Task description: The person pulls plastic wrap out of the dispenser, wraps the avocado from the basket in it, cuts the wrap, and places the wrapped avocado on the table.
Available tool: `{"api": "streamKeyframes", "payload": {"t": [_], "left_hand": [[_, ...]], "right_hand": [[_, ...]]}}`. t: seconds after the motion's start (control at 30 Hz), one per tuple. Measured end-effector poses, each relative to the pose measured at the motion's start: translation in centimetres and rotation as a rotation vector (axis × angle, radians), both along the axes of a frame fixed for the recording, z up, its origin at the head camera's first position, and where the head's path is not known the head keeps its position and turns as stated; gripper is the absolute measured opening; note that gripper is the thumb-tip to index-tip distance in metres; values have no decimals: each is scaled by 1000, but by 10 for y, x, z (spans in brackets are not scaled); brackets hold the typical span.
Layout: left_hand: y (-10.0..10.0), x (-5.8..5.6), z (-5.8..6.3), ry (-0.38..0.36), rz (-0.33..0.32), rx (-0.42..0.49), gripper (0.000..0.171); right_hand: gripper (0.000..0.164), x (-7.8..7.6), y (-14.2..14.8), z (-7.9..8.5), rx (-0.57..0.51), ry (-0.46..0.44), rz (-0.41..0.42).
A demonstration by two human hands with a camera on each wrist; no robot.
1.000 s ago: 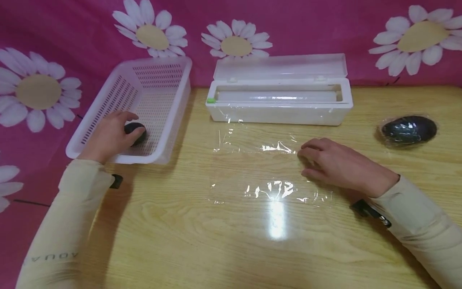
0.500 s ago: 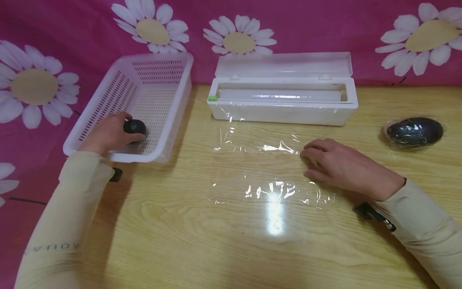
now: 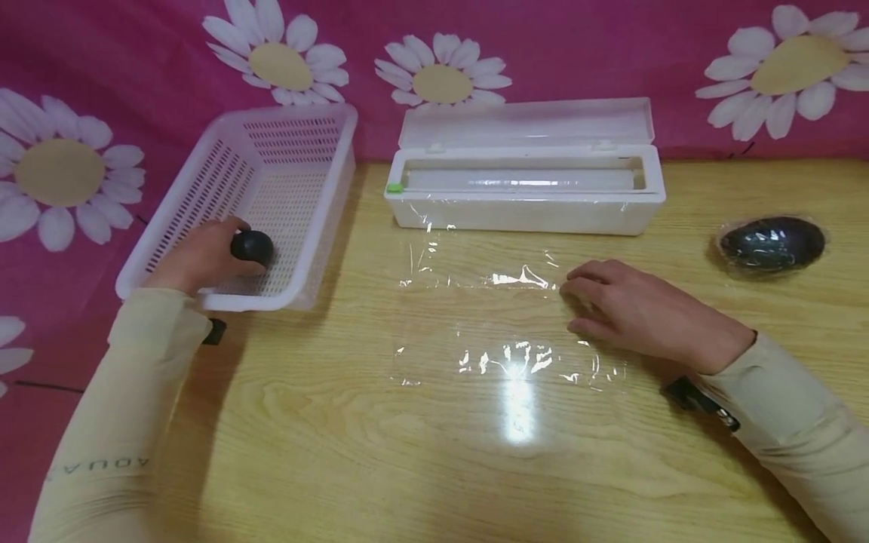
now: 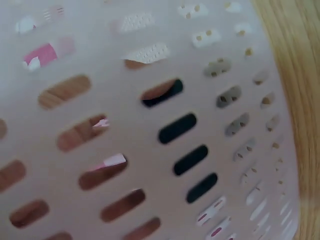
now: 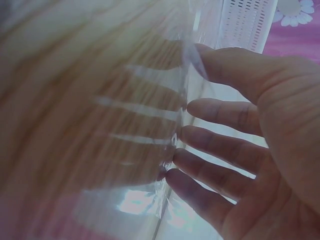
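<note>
In the head view my left hand (image 3: 197,256) reaches into the white plastic basket (image 3: 329,204), its fingers and thumb around a dark, smooth, avocado-like fruit (image 3: 253,250). Through the basket slots, the left wrist view shows parts of the dark fruit (image 4: 184,160) and of the hand. A sheet of clear plastic wrap (image 3: 475,317) lies on the table, running from the white dispenser box (image 3: 523,215). At its right edge is my right hand (image 3: 631,309). The right wrist view has the fingers spread and loosely bent, fingertips at the edge of the wrap (image 5: 135,105).
A second dark oval fruit (image 3: 772,245), wrapped in clear film, lies at the right of the wooden table (image 3: 380,467). The box's lid (image 3: 526,124) stands raised, with a wrap roll (image 3: 523,179) inside. Behind hangs a magenta cloth (image 3: 584,53) with daisies.
My left hand has shifted its grip slightly on the dark fruit in the basket, showing more of its side. The right hand and the wrap stay put; the head view sways a little.
</note>
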State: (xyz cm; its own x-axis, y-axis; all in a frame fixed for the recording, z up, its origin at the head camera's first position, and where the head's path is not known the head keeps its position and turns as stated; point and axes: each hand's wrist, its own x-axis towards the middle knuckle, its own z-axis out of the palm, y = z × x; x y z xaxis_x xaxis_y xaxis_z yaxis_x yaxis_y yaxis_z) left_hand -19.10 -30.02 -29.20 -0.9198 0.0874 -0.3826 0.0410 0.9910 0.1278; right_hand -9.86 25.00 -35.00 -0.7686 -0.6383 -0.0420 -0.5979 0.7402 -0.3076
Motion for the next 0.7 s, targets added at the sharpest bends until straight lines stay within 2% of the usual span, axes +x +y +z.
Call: {"api": "streamKeyframes", "payload": {"t": [0.13,0.3,0.5,0.7], "left_hand": [[0,4,2,36,-12,-7,77],[3,8,6,143,13,35,72],[10,13,16,257,-4,71,75],[27,21,28,366,-20,84,76]], "right_hand": [[45,1,-1,1,-4,3,1],[45,2,-1,1,-12,16,7],[45,2,0,-1,-26,32,19],[46,2,0,0,-17,18,6]]}}
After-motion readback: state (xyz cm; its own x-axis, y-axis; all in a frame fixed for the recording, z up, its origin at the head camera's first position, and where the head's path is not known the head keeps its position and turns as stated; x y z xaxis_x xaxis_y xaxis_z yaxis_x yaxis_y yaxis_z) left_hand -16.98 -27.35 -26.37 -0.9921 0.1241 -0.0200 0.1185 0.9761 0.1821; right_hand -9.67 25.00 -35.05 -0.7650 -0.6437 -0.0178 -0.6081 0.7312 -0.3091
